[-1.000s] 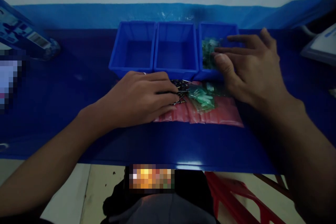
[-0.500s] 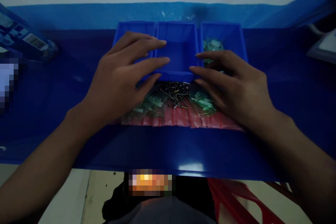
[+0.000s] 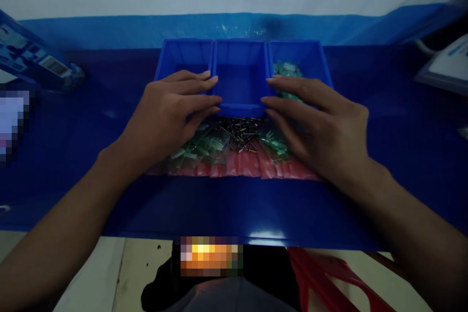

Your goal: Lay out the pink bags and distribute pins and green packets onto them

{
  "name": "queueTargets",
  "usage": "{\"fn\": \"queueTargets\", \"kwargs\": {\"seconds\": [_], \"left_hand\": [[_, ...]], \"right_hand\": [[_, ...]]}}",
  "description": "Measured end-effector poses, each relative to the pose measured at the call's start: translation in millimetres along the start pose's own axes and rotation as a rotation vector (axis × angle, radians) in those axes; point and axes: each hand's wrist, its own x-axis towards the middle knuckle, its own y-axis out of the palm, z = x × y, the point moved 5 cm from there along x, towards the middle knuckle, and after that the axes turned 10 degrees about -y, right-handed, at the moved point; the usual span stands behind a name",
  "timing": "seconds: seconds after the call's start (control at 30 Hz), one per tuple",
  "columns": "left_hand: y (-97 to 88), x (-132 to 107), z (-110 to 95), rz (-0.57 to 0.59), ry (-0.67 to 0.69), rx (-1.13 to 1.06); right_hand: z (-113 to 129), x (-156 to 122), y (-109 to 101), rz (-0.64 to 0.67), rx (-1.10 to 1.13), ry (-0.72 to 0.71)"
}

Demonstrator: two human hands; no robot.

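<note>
Three blue plastic bins stand side by side on the dark blue table: the left bin point(image 3: 187, 53), the middle bin point(image 3: 241, 78) and the right bin point(image 3: 302, 53). My left hand point(image 3: 168, 112) lies over the left bin's front, fingers stretched, tips at the wall beside the middle bin. Over the right bin's front, my right hand point(image 3: 325, 122) is open, its fingertips at the wall between the middle and right bins. Neither hand visibly holds anything. Clear packets with greenish pieces point(image 3: 288, 75) lie in the right bin. The middle bin looks empty.
Before the bins, a red plastic sheet point(image 3: 244, 163) carries a pile of dark metal rivets point(image 3: 241, 131) between a left packet heap point(image 3: 201, 146) and a right packet point(image 3: 274, 144). A blue printed box point(image 3: 36, 58) stands left. A red chair point(image 3: 332, 273) is below the table edge.
The gap between the middle and right bins has closed. My left fingers have come closer together and lower over the bins. The view has tilted slightly upward.
</note>
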Motion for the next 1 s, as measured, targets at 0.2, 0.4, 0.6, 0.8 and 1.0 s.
{"fn": "queueTargets", "kwargs": {"seconds": [0.2, 0.4, 0.6, 0.8, 1.0], "left_hand": [[-8.5, 1, -1, -0.047, -0.062, 0.002], [-13.7, 1, -2, -0.091, -0.151, 0.051], [-21.8, 2, -5, -0.133, -0.174, 0.081], [-27.6, 1, -24, -0.139, 0.009, 0.023], [-23.2, -1, -40, -0.068, 0.116, -0.050]], "right_hand": [[31, 10, -7, 0.018, 0.331, -0.267], [56, 8, 7, 0.198, 0.305, -0.368], [53, 11, -11, 0.052, 0.338, -0.227], [26, 11, -30, -0.132, 0.301, 0.258], [15, 10, -23, -0.178, 0.300, 0.453]]}}
